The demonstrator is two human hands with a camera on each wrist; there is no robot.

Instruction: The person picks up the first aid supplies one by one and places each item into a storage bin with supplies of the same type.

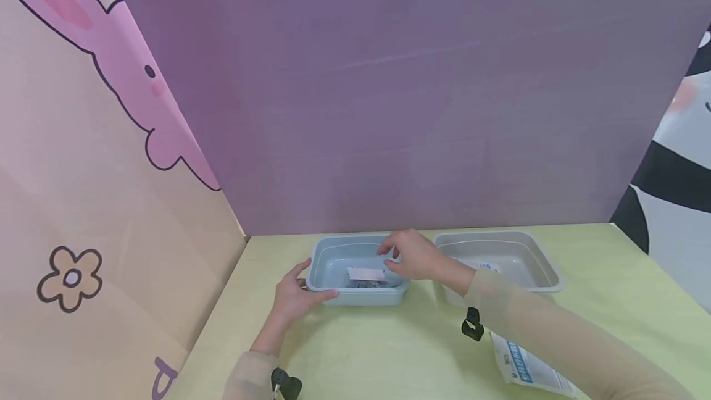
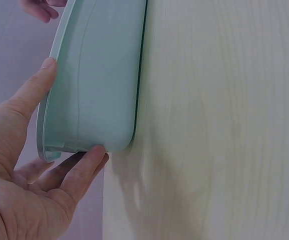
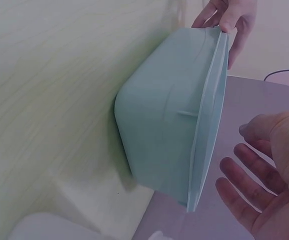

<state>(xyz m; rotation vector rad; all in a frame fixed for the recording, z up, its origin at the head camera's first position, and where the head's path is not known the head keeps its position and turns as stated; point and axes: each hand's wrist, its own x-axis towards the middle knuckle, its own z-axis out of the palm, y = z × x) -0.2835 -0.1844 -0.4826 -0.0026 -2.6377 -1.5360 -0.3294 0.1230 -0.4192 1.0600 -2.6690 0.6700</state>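
A light blue plastic bin stands on the table, and inside it lies a small packet with a white label and a darker lower part. My left hand grips the bin's left end. In the left wrist view the thumb presses the rim while the other fingers touch the end wall below. Over the bin's right side hovers my right hand, its fingers loosely bent. The right wrist view shows that hand apart from the rim, with nothing between thumb and fingers.
To the right stands a pale grey bin, partly behind my right forearm, with a white and blue packet in it. Nearer me, a white bag with blue print lies partly under the right sleeve. A purple wall rises behind the table.
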